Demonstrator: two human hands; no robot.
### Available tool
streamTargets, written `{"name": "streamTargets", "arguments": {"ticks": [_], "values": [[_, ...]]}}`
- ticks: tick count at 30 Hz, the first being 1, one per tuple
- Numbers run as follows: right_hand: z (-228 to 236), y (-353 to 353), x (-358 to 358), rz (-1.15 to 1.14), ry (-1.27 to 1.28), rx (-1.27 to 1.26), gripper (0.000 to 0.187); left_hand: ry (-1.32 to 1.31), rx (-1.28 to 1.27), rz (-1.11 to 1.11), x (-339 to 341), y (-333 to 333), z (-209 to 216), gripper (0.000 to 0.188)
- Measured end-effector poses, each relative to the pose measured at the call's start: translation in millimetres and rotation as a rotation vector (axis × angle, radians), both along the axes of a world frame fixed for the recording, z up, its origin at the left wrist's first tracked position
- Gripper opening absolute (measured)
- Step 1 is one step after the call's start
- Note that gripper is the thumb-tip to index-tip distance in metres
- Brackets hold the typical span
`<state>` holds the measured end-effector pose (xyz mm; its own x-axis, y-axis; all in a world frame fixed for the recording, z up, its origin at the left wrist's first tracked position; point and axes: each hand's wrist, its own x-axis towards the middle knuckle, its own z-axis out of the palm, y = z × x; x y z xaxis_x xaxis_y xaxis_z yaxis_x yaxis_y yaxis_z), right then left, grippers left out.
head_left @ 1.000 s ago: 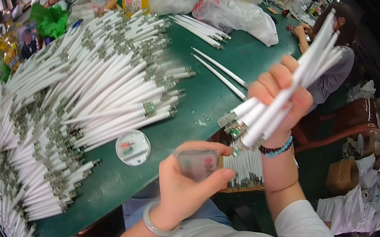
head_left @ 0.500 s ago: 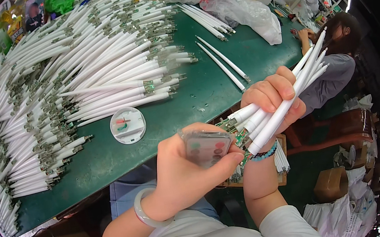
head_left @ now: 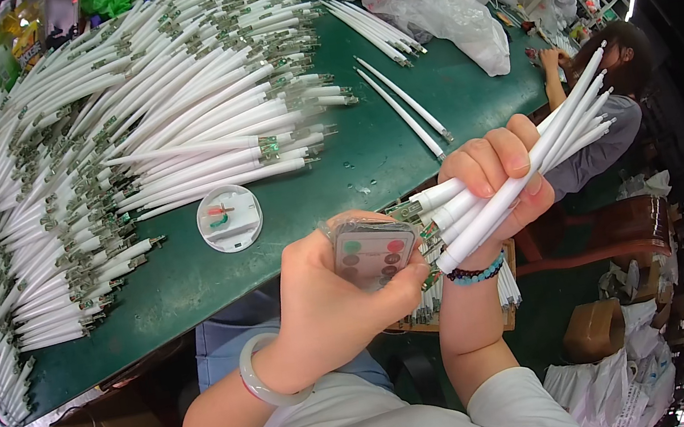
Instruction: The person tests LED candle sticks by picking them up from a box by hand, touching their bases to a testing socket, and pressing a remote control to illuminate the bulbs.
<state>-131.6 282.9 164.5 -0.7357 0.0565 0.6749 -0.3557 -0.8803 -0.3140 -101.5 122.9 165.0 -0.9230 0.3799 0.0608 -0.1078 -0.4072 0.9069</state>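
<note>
My left hand (head_left: 316, 299) is closed around a small remote control (head_left: 374, 253) with coloured round buttons, in a clear wrapper. Its thumb lies close to the green circuit-board ends of a bundle of white electronic taper candles (head_left: 488, 221). That bundle is gripped in my right hand (head_left: 500, 173), the thin tips pointing up and to the right. On the green table a large heap of similar candles (head_left: 197, 102) spreads at the left. A round white case (head_left: 231, 219) with red and green parts inside lies in front of the heap.
Two loose candles (head_left: 403, 104) and a small group of candles (head_left: 375, 31) lie on the green table (head_left: 305, 210). Clear plastic bags (head_left: 445, 15) sit at the back. A co-worker (head_left: 610, 114) is at the right, beyond a brown chair (head_left: 608, 232). A cardboard box (head_left: 595, 331) stands lower right.
The bundle in my right hand has turned slightly, its tips shifting right. The remote's button face has tilted more into view. Both hands keep their hold.
</note>
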Motion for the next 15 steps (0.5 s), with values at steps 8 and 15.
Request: {"name": "streamTargets", "arguments": {"ticks": [8,15], "values": [[-5.4,3.6,0.8,-0.113,-0.009,0.111,0.025,0.082,0.017,-0.050,0.3,0.5,-2.4,0.022],[-5.7,5.8,1.4,-0.149,-0.004,0.146,0.026,0.048,0.016,-0.009,1.9,5.2,-6.3,0.022]]}}
